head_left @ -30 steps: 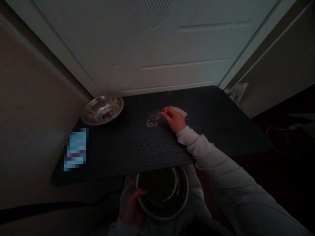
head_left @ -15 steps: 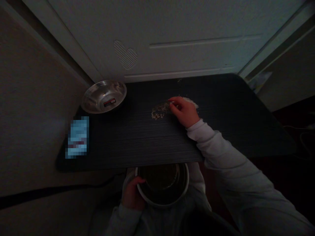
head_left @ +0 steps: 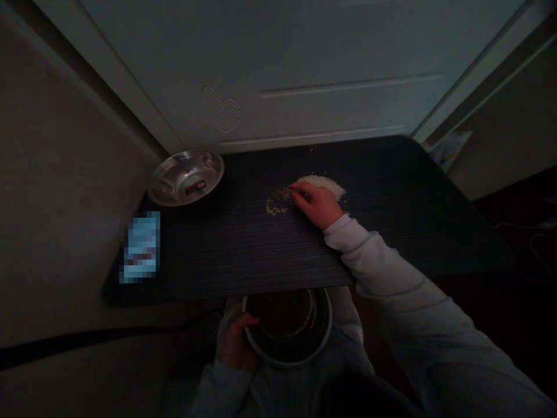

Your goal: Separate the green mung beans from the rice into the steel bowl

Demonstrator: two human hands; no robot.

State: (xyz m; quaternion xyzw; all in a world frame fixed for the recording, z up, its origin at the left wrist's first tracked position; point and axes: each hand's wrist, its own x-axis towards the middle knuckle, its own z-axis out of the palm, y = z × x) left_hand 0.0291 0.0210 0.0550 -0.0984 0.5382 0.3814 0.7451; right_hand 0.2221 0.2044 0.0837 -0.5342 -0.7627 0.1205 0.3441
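Note:
My left hand (head_left: 238, 342) grips the rim of a round bowl (head_left: 327, 331) on my lap, below the table edge. Its thumb lies over the rim, and the inside is too dark to make out. On the table, my right hand (head_left: 318, 204) is bent over spilled small grains with thumb and forefinger close together. Whatever is between those fingertips is too small to name. Pale grains (head_left: 319, 181) form a heap behind this hand. A thinner, darker patch of grains (head_left: 277, 203) spreads to the left of the fingertips.
A shiny metal bowl (head_left: 169, 184) with a label inside stands at the table's back left. In front of it lies a blurred-out bright blue object (head_left: 141, 247). The dark table (head_left: 226, 249) meets a white door (head_left: 326, 110) with a heart relief.
My right hand has shifted slightly left and nearer to me over the grains, so more of the pale heap shows. My left hand keeps hold of the bowl. The view has tilted slightly.

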